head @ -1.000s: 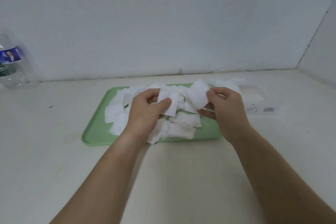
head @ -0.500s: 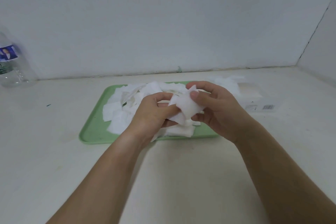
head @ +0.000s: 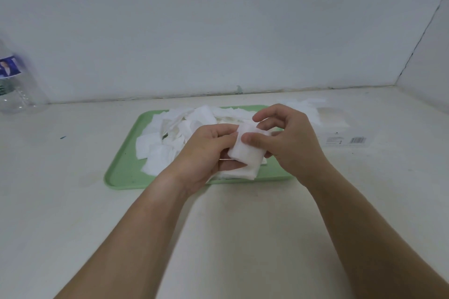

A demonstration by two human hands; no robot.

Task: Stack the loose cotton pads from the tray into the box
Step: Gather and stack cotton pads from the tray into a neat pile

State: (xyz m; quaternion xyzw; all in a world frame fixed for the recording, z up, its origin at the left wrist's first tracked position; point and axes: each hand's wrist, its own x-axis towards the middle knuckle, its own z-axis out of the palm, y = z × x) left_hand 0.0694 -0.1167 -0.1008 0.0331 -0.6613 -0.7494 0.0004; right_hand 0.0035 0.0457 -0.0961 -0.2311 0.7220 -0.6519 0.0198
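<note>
A pale green tray point(head: 124, 172) lies on the table with a heap of loose white cotton pads point(head: 170, 136) spread over it. Above the tray's near edge both hands hold a small stack of pads point(head: 245, 153) between them. My left hand point(head: 204, 153) grips the stack from the left and below. My right hand point(head: 289, 143) pinches it from the right, thumb on top. The white box point(head: 340, 133) sits right of the tray, with a few pads point(head: 303, 107) lying at its far left end.
A clear plastic water bottle point(head: 14, 82) stands at the far left by the wall. The wall runs close behind the tray and a side wall closes the right. Bare table stretches in front of the tray.
My hands came together from holding separate pads to holding one small stack jointly, and they drew toward the tray's near edge.
</note>
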